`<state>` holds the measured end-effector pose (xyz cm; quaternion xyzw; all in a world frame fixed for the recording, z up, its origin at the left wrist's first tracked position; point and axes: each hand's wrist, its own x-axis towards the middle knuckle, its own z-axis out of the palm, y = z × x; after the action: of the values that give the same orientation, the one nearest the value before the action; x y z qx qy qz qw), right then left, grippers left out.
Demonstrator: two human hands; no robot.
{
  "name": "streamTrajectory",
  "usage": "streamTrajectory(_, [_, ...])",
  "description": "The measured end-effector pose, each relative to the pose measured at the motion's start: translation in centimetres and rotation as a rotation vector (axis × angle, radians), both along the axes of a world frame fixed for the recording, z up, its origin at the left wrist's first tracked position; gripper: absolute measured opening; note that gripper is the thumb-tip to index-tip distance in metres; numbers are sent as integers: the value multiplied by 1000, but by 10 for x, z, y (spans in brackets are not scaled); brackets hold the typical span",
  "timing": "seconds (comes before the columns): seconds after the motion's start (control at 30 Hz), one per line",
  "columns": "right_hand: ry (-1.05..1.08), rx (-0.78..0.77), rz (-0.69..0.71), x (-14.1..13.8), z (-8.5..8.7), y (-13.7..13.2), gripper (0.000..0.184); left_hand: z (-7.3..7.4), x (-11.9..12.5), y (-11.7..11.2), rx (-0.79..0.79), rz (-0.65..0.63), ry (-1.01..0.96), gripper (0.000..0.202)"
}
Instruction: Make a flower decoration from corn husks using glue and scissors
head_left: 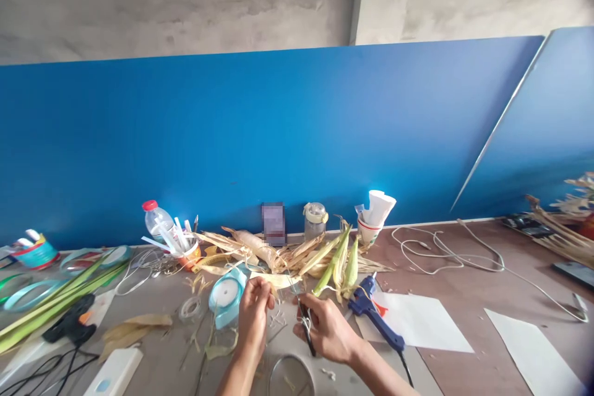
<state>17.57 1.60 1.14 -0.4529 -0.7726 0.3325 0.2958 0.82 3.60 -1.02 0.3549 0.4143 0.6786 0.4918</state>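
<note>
While the left hand [254,314] pinches a pale husk strip [277,280] near the tabletop's [464,288] front edge, the right hand [328,329] clamps a dark-handled tool [307,331], beside the blue glue gun [372,314].

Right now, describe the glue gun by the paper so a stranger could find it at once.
On the table under the blue wall, find the white sheet just right of the person's right hand. The blue glue gun lies along that sheet's left edge, nozzle toward the green husks. Colour sets it apart: the black glue gun lies far left.
</note>
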Motion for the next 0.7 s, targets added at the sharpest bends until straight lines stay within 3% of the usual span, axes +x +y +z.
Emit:
streamTrajectory(0.27, [-136, 66, 16, -4, -4, -7, 12, -6, -4, -1, 14, -6, 148, 25])
streamTrajectory(0.7, [-123, 61, -16, -8, -7, -8, 18, -11, -2, 0, 51, -4, 162, 29])
